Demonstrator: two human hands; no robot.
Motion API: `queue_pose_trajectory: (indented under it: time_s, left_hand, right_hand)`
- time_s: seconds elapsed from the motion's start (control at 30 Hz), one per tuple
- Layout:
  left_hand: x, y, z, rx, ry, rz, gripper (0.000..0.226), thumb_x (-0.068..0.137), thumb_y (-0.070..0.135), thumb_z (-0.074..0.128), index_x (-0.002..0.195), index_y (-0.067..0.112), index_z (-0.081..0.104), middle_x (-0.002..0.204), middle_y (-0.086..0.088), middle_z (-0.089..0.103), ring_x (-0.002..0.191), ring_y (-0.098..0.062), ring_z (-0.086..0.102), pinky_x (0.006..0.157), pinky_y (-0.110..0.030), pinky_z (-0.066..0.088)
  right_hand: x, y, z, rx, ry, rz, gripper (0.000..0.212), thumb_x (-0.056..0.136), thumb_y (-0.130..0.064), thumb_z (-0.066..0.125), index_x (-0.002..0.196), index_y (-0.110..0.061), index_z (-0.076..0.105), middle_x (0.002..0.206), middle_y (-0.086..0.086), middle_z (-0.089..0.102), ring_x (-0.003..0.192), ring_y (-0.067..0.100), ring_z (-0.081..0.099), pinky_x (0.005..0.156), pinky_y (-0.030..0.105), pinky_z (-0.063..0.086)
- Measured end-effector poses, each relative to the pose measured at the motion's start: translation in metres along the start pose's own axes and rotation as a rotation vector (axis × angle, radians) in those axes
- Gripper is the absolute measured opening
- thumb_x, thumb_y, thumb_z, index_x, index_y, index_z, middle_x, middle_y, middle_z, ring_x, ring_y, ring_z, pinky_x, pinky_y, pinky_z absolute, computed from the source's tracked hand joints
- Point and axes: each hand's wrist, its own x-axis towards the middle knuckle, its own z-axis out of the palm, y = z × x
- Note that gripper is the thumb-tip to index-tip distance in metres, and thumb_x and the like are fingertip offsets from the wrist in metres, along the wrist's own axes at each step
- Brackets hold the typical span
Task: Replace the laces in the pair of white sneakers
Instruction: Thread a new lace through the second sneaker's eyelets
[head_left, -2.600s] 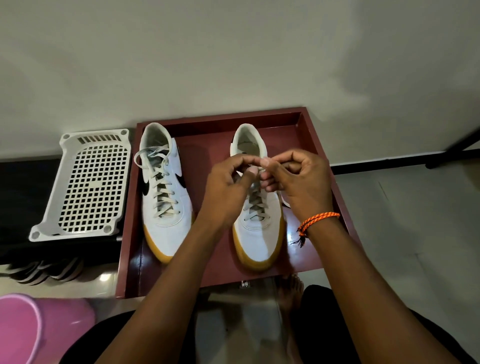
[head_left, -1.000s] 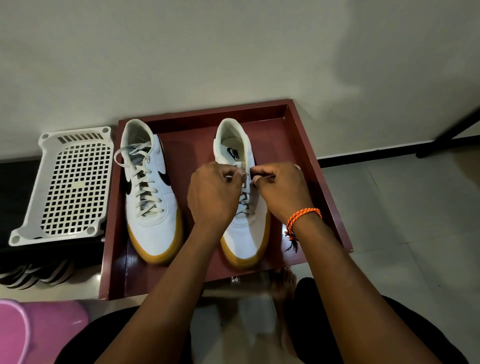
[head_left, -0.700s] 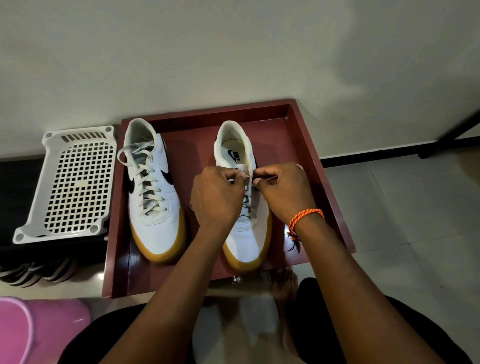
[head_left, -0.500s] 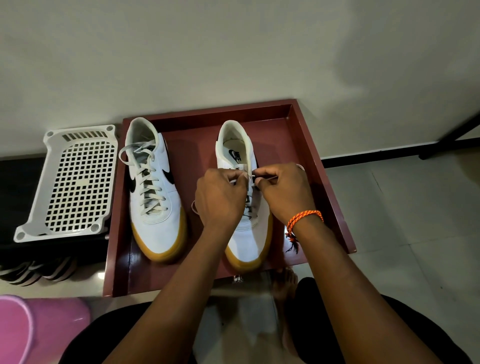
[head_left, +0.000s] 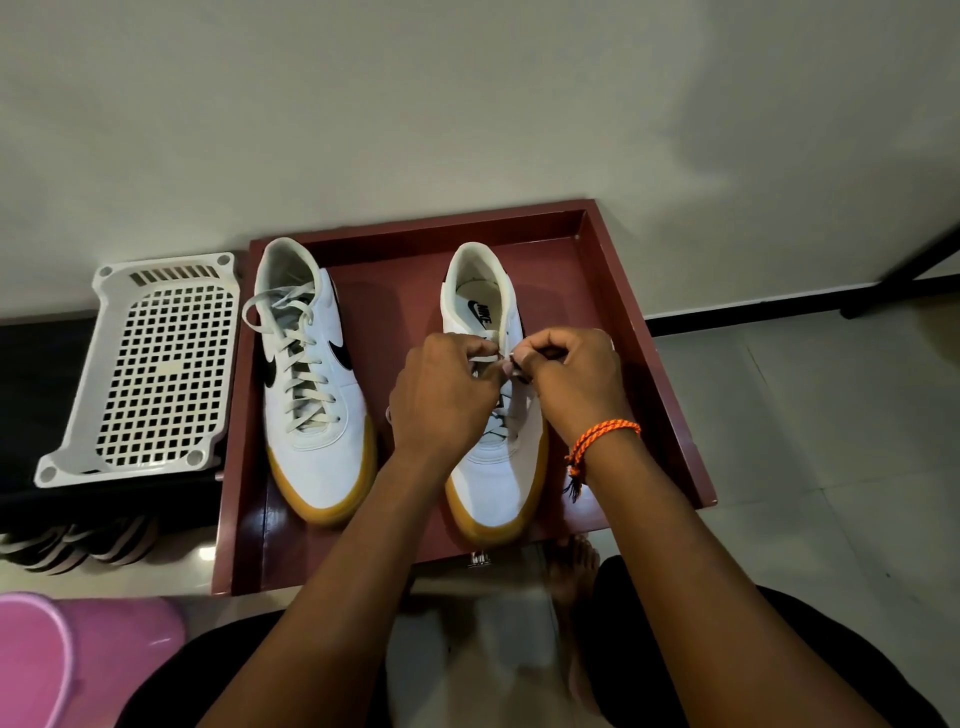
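Two white sneakers with gum soles stand toe-toward-me in a dark red tray (head_left: 670, 395). The left sneaker (head_left: 311, 415) is fully laced with a pale lace, its ends loose at the top. Over the right sneaker (head_left: 493, 483) my left hand (head_left: 441, 400) and my right hand (head_left: 571, 384) meet at the upper eyelets. Each hand pinches part of the lace (head_left: 496, 358) there. My hands hide most of that lacing.
A white perforated plastic rack (head_left: 150, 374) lies left of the tray on a dark shelf. Striped sandals (head_left: 78, 545) sit below it, and a pink bucket (head_left: 62, 665) is at the bottom left. A wall stands right behind the tray. Tiled floor spreads to the right.
My hands came down from above the right sneaker's opening to its upper eyelets and stay close together there. The left sneaker has not moved.
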Motion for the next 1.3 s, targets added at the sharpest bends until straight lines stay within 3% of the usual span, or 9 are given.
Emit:
queue_pose_trajectory:
  time_s: [0.13, 0.27, 0.4, 0.53, 0.63, 0.87, 1.0, 1.13, 1.3]
  left_hand:
    - [-0.001, 0.002, 0.002, 0.057, -0.022, 0.001, 0.021, 0.097, 0.041, 0.076, 0.116, 0.033, 0.078, 0.115, 0.008, 0.078, 0.104, -0.018, 0.074, 0.084, -0.047, 0.063]
    - [-0.001, 0.002, 0.001, 0.056, -0.021, 0.002, 0.017, 0.097, 0.040, 0.075, 0.112, 0.033, 0.078, 0.112, 0.009, 0.078, 0.104, -0.019, 0.073, 0.084, -0.046, 0.062]
    - [-0.002, 0.001, 0.002, 0.043, -0.013, 0.012, 0.021, 0.095, 0.039, 0.077, 0.115, 0.031, 0.076, 0.113, 0.007, 0.078, 0.106, -0.021, 0.073, 0.083, -0.047, 0.062]
    - [-0.001, 0.000, 0.001, 0.011, -0.031, 0.011, 0.026, 0.093, 0.035, 0.080, 0.118, 0.029, 0.076, 0.117, 0.009, 0.077, 0.110, -0.018, 0.073, 0.088, -0.048, 0.062]
    - [-0.001, -0.002, -0.001, -0.022, -0.040, 0.025, 0.027, 0.091, 0.030, 0.082, 0.117, 0.028, 0.076, 0.116, 0.009, 0.078, 0.109, -0.016, 0.073, 0.089, -0.044, 0.062]
    - [-0.001, -0.003, -0.002, -0.039, -0.047, 0.039, 0.028, 0.090, 0.027, 0.081, 0.118, 0.026, 0.078, 0.114, 0.010, 0.078, 0.107, -0.013, 0.073, 0.089, -0.044, 0.062]
    - [0.000, -0.003, -0.002, -0.055, -0.052, 0.042, 0.024, 0.090, 0.028, 0.081, 0.114, 0.030, 0.080, 0.109, 0.012, 0.079, 0.102, -0.012, 0.073, 0.088, -0.044, 0.063]
    - [0.000, -0.002, -0.002, -0.067, -0.066, 0.014, 0.027, 0.090, 0.033, 0.083, 0.116, 0.031, 0.078, 0.112, 0.012, 0.079, 0.105, -0.014, 0.074, 0.089, -0.047, 0.063]
    - [-0.001, -0.003, -0.003, -0.046, -0.048, 0.035, 0.030, 0.089, 0.036, 0.085, 0.117, 0.027, 0.077, 0.113, 0.011, 0.078, 0.106, -0.014, 0.073, 0.089, -0.044, 0.062]
  right_hand:
    - [0.000, -0.010, -0.006, 0.269, -0.066, 0.034, 0.016, 0.096, 0.000, 0.067, 0.087, -0.007, 0.078, 0.068, -0.002, 0.070, 0.054, -0.001, 0.059, 0.059, 0.018, 0.050]
    - [0.001, -0.019, -0.013, 0.585, -0.204, 0.042, 0.013, 0.102, -0.004, 0.062, 0.096, -0.007, 0.074, 0.081, 0.006, 0.067, 0.071, 0.013, 0.060, 0.059, 0.024, 0.048]
    - [0.000, -0.029, -0.021, 0.832, -0.201, 0.110, 0.016, 0.108, -0.005, 0.049, 0.096, -0.008, 0.060, 0.094, 0.012, 0.073, 0.058, 0.015, 0.057, 0.048, 0.025, 0.041]
    - [0.009, -0.008, -0.009, 0.081, 0.000, -0.003, 0.008, 0.103, -0.030, 0.055, 0.101, -0.023, 0.060, 0.081, -0.001, 0.071, 0.070, 0.021, 0.066, 0.068, 0.039, 0.056]
    - [0.001, 0.001, 0.002, -0.343, -0.125, -0.084, 0.017, 0.106, -0.032, 0.052, 0.100, -0.020, 0.061, 0.093, 0.000, 0.067, 0.089, 0.023, 0.065, 0.078, 0.040, 0.052]
    - [0.005, -0.003, 0.001, -0.049, -0.124, -0.059, 0.018, 0.102, -0.012, 0.059, 0.085, -0.010, 0.066, 0.075, -0.004, 0.066, 0.073, 0.011, 0.062, 0.073, 0.036, 0.055]
    - [0.002, -0.018, -0.011, 0.276, -0.187, -0.098, 0.017, 0.105, -0.002, 0.054, 0.092, -0.001, 0.064, 0.056, -0.017, 0.055, 0.050, -0.001, 0.051, 0.053, 0.013, 0.041]
    - [0.005, -0.026, -0.018, 0.553, -0.142, -0.094, 0.016, 0.105, -0.007, 0.057, 0.092, -0.007, 0.065, 0.069, -0.003, 0.052, 0.054, 0.004, 0.037, 0.052, 0.022, 0.031]
    - [0.014, -0.005, -0.018, 0.033, 0.063, -0.084, 0.011, 0.095, -0.013, 0.065, 0.099, -0.023, 0.068, 0.073, -0.004, 0.057, 0.058, 0.004, 0.051, 0.058, 0.022, 0.045]
